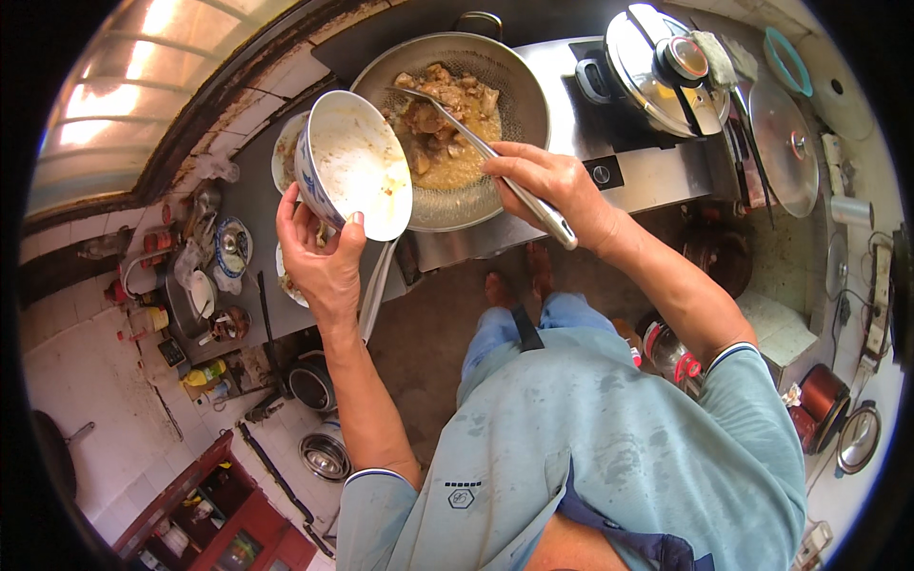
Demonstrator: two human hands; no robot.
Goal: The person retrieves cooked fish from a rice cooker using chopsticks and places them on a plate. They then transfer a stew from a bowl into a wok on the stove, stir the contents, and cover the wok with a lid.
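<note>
My left hand (pixel 325 246) grips a white bowl (pixel 360 168) with a blue pattern outside, tilted at the left rim of a large wok (pixel 525 107). Only smears and small bits of food cling to the bowl's inside. In my right hand (pixel 546 189) is the handle of a metal spatula (pixel 478 143), whose blade reaches into the wok. Chunks of cooked meat (pixel 443 100) lie there in brown sauce. The wok's long metal handle (pixel 376 292) sticks out below the bowl, and part of the wok is hidden behind it.
A pressure cooker (pixel 653 78) stands on the hob right of the wok. Plates with food (pixel 285 153) sit partly hidden at the left. Farther left are a sink (pixel 182 300) and bottles (pixel 146 321). A glass lid (pixel 782 150) leans by the right wall.
</note>
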